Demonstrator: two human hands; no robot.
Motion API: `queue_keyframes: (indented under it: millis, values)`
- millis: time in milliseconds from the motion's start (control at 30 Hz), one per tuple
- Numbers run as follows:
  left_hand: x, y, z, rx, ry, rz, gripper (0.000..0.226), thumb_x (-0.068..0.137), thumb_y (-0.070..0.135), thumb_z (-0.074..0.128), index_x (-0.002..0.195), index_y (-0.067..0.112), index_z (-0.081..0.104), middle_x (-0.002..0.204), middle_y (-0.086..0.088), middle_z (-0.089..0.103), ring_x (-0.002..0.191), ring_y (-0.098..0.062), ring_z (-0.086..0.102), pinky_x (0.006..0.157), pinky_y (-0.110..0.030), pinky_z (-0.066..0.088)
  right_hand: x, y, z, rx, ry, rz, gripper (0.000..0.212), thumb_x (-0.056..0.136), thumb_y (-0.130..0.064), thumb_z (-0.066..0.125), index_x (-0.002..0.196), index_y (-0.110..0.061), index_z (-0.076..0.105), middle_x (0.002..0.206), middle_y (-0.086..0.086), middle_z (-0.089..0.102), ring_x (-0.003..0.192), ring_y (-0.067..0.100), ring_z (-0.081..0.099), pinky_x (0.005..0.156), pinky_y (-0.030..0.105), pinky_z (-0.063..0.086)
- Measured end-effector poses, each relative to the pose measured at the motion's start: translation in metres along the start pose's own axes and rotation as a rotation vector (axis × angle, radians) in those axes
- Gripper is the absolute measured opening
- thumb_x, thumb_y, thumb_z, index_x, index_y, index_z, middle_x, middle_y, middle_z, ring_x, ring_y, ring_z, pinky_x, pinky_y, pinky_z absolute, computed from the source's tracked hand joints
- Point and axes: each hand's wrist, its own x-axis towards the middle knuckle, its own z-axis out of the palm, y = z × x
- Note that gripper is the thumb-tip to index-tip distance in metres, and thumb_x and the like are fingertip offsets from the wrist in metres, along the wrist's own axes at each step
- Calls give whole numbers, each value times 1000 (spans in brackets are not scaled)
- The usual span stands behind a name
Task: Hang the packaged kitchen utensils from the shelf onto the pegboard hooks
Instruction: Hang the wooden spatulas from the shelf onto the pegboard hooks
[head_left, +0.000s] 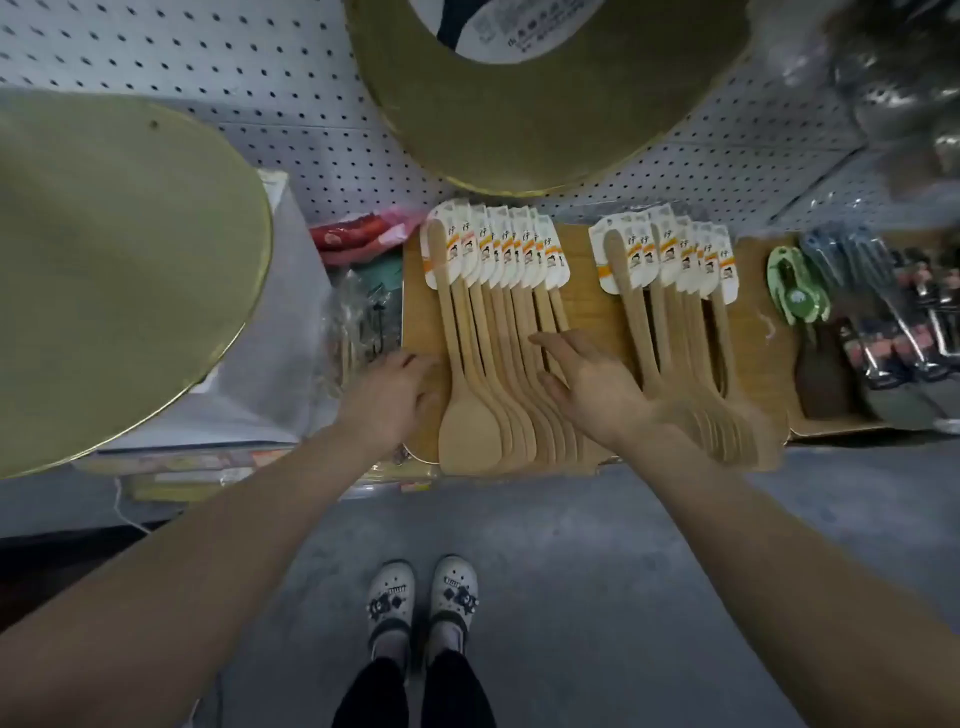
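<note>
Two fanned rows of packaged wooden spatulas lie flat on a wooden board (582, 306) on the shelf, white card headers toward the pegboard (218, 67), blades toward the person. The left row (493, 332) holds the larger count, overlapping like shingles; the right row (675, 322) sits just beside it with bare board between them. Left hand (389, 400) rests at the left edge of the left row, fingers curled down at the outermost spatula's blade; whether it grips that spatula cannot be told from this angle. Right hand (592, 384) lies flat, fingers spread and straight, pressing on the handles at the right side of the left row; it grasps nothing. Surroundings: a large round olive-gold board (114, 280) leans over the shelf at far left, over clear plastic-wrapped goods (291, 332). A second round board (530, 119) hangs against the pegboard directly above the spatula headers, covering much of the panel there. Red and pink packets (363, 236) lie behind the left row's corner. To the right of the wooden board: a green utensil (795, 291), then dark-handled metal utensils (893, 322) in packaging, blurred. Below, grey floor and the person's white shoes (421, 597).
</note>
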Motion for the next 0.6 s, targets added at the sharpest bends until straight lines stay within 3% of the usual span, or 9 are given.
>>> queue_keyframes:
  millis: [167, 267, 467, 600]
  values:
    - [51, -2, 30, -173, -11, -102, 47, 98, 34, 54, 143, 21, 44, 130, -12, 58, 112, -30, 59, 92, -38, 49, 26, 17, 40, 36, -40, -8, 47, 94, -13, 58, 141, -17, 52, 125, 11, 59, 99, 33, 62, 81, 39, 52]
    - [72, -3, 39, -320, 21, -189, 49, 96, 32, 59, 139, 18, 39, 114, -13, 65, 99, -31, 65, 87, -44, 54, 38, 20, 50, 51, -1, -14, 47, 93, -13, 59, 139, -18, 53, 121, 9, 61, 97, 30, 63, 78, 39, 53]
    - [85, -3, 38, -513, 29, -346, 48, 90, 18, 67, 130, 21, 41, 99, -2, 64, 89, -23, 66, 83, -40, 56, 59, 15, 47, 89, 1, 14, 45, 96, -11, 56, 141, -15, 52, 127, 9, 59, 104, 27, 62, 89, 40, 54]
    - [60, -17, 33, -539, -12, -349, 52, 85, 15, 70, 125, 28, 39, 81, 5, 61, 73, -16, 65, 59, -27, 49, 87, -1, 43, 76, 17, 47, 44, 96, -9, 58, 140, -12, 54, 125, 11, 61, 106, 28, 62, 91, 40, 53]
